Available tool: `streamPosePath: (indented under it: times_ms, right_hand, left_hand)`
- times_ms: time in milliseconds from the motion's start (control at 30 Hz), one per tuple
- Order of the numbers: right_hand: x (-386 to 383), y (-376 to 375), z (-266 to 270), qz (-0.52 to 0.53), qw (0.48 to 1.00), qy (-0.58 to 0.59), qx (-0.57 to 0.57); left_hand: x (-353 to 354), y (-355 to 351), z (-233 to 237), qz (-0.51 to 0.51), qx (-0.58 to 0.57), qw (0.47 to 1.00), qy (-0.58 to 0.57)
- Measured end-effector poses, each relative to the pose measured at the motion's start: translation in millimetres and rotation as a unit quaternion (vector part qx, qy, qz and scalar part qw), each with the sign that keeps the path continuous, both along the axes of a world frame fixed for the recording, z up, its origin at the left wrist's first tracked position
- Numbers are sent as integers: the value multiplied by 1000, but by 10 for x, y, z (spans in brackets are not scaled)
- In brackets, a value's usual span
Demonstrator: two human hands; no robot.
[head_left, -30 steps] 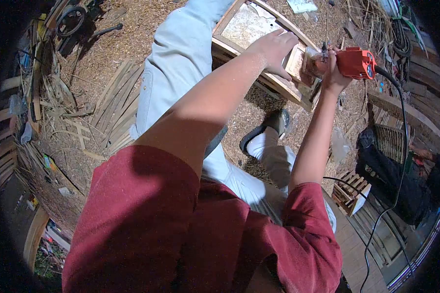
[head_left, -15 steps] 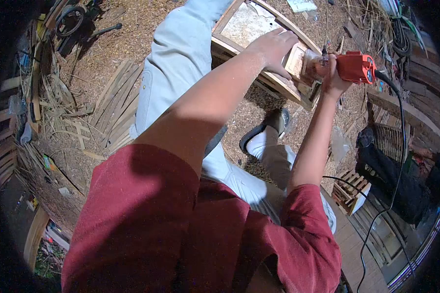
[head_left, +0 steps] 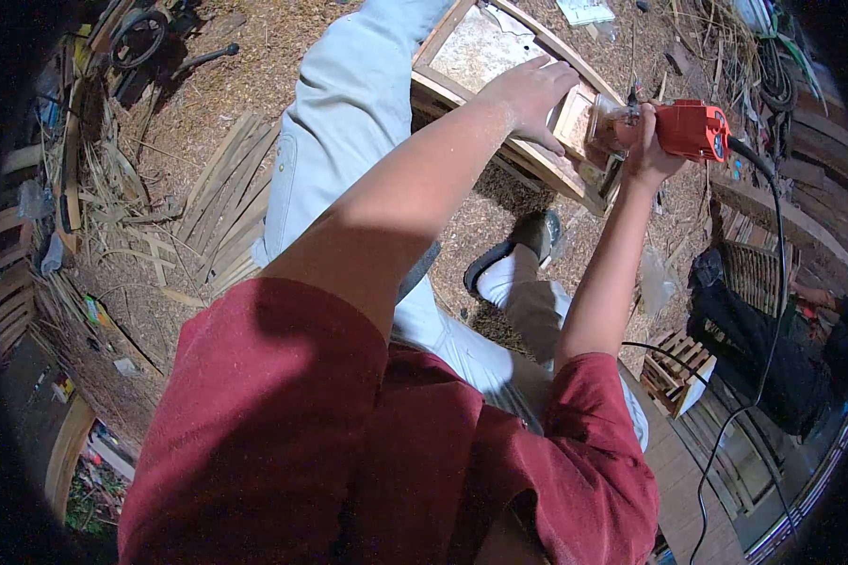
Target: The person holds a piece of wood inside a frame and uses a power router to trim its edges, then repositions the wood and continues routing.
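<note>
My left hand point(head_left: 534, 99) lies with its fingers stretched out across a shallow wooden box frame point(head_left: 431, 85), over a small rectangular wooden piece point(head_left: 575, 115). In my right hand point(head_left: 652, 158) is a red-orange trim router point(head_left: 695, 130), gripped near its clear base point(head_left: 612, 127). The router lies on its side, with that base up against the end of the wooden piece. The bit is hidden from view. A pale, dusty panel point(head_left: 485, 47) fills the upper part of the frame.
A black power cord point(head_left: 779, 254) runs from the router down the right side. Thin wooden strips point(head_left: 221, 184) lie on the shavings-covered ground to the left. Another person in dark clothes point(head_left: 754, 344) sits at right, near a small slatted wooden piece point(head_left: 678, 372).
</note>
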State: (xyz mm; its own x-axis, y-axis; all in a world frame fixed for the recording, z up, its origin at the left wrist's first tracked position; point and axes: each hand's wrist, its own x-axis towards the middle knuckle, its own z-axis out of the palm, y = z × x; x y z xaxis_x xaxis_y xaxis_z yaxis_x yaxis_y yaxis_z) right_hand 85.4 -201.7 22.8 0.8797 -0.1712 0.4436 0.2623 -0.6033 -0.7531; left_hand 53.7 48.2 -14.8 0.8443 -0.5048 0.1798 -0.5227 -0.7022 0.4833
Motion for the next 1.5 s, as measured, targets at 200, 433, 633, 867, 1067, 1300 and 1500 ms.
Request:
streamPosePath:
  times_ms: [200, 433, 633, 867, 1067, 1300, 1500]
  right_hand:
    - [48, 17, 20, 5, 1000, -5, -28]
    - [69, 58, 68, 1, 998, -14, -64]
    - [42, 159, 103, -14, 1000, 28, 3]
    - [227, -40, -189, 9, 996, -30, -81]
    - [86, 209, 79, 11, 998, -7, 62]
    - [27, 262, 167, -2, 996, 6, 86]
    - [32, 179, 103, 12, 995, 12, 99]
  left_hand:
    - [-1, -4, 23, 1, -6, 1000, -3]
    - [-4, 0, 1, 5, -29, 999, -14]
    - [7, -5, 48, 3, 5, 1000, 22]
    - [-15, -10, 23, 6, -23, 1000, -13]
    - [-2, -6, -8, 8, -26, 1000, -9]
    - [-14, -2, 36, 14, -7, 1000, -7]
    - [-17, 23, 86, 10, 4, 1000, 5]
